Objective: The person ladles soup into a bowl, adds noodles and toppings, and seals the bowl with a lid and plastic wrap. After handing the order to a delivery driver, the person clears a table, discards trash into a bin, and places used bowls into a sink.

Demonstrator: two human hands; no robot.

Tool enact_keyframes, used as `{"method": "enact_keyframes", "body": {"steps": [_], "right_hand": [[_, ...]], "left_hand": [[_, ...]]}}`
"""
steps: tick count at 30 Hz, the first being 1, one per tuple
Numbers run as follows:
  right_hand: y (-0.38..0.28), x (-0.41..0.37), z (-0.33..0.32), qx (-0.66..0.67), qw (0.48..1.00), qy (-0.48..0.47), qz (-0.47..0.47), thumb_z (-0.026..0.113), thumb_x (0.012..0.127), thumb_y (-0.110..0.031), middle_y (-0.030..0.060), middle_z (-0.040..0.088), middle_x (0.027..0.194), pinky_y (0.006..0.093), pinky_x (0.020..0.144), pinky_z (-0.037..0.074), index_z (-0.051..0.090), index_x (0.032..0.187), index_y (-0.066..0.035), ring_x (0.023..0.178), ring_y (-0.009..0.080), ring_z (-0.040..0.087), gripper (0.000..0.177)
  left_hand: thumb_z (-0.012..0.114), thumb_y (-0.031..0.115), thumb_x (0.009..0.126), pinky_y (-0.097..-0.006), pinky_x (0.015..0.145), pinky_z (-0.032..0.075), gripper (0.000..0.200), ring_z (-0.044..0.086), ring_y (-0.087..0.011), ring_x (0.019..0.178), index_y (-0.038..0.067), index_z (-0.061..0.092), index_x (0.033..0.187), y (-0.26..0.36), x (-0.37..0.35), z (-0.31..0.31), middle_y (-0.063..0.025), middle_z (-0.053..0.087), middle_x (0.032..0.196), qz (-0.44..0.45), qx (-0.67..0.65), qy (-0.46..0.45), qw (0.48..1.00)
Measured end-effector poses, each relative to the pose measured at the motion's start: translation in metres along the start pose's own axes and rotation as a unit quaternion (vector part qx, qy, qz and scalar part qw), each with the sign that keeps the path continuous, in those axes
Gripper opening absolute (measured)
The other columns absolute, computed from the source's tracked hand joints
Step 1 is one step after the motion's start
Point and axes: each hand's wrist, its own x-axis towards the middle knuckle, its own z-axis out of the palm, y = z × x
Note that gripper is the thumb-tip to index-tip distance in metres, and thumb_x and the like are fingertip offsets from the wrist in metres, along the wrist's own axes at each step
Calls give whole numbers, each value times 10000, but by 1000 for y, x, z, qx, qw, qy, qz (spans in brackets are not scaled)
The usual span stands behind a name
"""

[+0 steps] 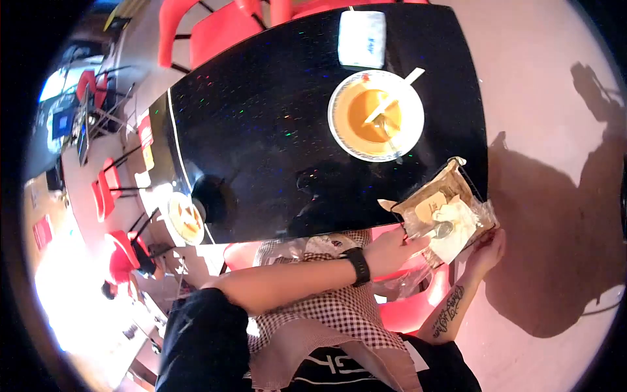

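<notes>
An open brown box (423, 196) is tilted over the near right corner of the black table (261, 117). White crumpled paper (460, 225), a beige piece (431, 208) and a small round shiny item lie in it, with clear plastic around its edges. My left hand (390, 251), a black watch on its wrist, grips the box's near left side with bent fingers. At the lower right side of the box, my right hand (488, 251) is wrapped round its edge; part of that grip is hidden.
Beyond the box stands a patterned bowl (338, 127) of orange liquid with utensils. A white packet (361, 39) lies behind it. At the left is a plate (185, 219) with food. Red chairs (225, 36) surround the table.
</notes>
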Motion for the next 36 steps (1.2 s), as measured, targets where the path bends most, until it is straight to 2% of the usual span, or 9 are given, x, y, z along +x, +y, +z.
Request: {"method": "enact_keyframes", "body": {"steps": [3, 6, 8, 9, 10, 13, 21, 28, 36], "right_hand": [[5, -23, 46, 0, 994, -104, 42, 507, 955, -179, -19, 501, 618, 213, 445, 330, 574, 793, -64, 495, 67, 433, 210], [27, -48, 91, -99, 958, -269, 19, 508, 935, -133, 69, 613, 836, 260, 601, 497, 585, 1119, -4, 702, 146, 592, 237], [49, -60, 124, -6, 908, -402, 118, 500, 936, -122, 181, 582, 1134, 356, 807, 533, 390, 1374, -5, 982, 277, 613, 466], [66, -65, 132, 42, 875, -464, 131, 488, 938, -96, 247, 432, 1351, 435, 938, 485, 185, 1474, -28, 1180, 378, 519, 620], [71, -74, 150, 90, 859, -470, 181, 453, 961, -108, 257, 365, 1410, 481, 979, 450, 172, 1475, -67, 1223, 417, 482, 588], [83, -101, 194, 184, 840, -474, 190, 404, 997, -220, 173, 384, 1432, 524, 1019, 407, 249, 1447, -139, 1245, 420, 464, 483], [104, -103, 232, 244, 878, -362, 197, 510, 908, -115, 241, 445, 1343, 460, 1084, 407, 327, 1347, 111, 1244, 381, 463, 527], [97, -125, 222, 211, 884, -389, 150, 607, 827, -56, 205, 424, 1378, 414, 1105, 389, 311, 1380, 74, 1272, 343, 440, 641], [81, -201, 214, 113, 838, -493, 204, 566, 848, -131, 133, 518, 1331, 386, 949, 476, 422, 1344, -3, 1149, 261, 552, 532]], "left_hand": [[502, 368, 974, -313, 923, 445, 492, 583, -176, 1039, 18, 480, 1320, 23, -59, -42, -119, 611, 1210, 37, -49, 28, 998], [524, 200, 964, -281, 697, 479, 365, 557, -121, 755, 25, 520, 1284, 11, -111, -83, -72, 641, 931, -25, -77, 107, 991], [511, 273, 985, -301, 613, 469, 337, 565, -123, 670, -11, 594, 1146, 23, -156, -112, -24, 623, 780, 146, 9, 204, 968], [517, 266, 987, -268, 543, 418, 312, 503, -97, 603, -2, 603, 1123, 28, -180, -126, -2, 564, 715, 44, -83, 204, 974], [524, 259, 988, -235, 472, 366, 289, 440, -71, 536, 8, 612, 1100, 32, -204, -139, 21, 504, 650, -56, -178, 217, 958], [521, 294, 986, -212, 432, 303, 273, 400, -68, 508, 29, 583, 955, -13, -267, -167, 10, 457, 631, -27, -298, 316, 900], [530, 372, 967, -237, 414, 328, 299, 406, -93, 450, 83, 533, 893, -108, -431, -258, 5, 455, 605, -12, -409, 543, 733], [472, 421, 986, -211, 386, 230, 314, 281, -61, 395, 148, 486, 831, -198, -497, -319, 46, 396, 585, 30, -444, 589, 675], [528, 409, 964, -254, 417, 304, 288, 351, -93, 423, 122, 548, 970, -265, -485, -350, 12, 452, 624, 45, -478, 581, 657]]}}
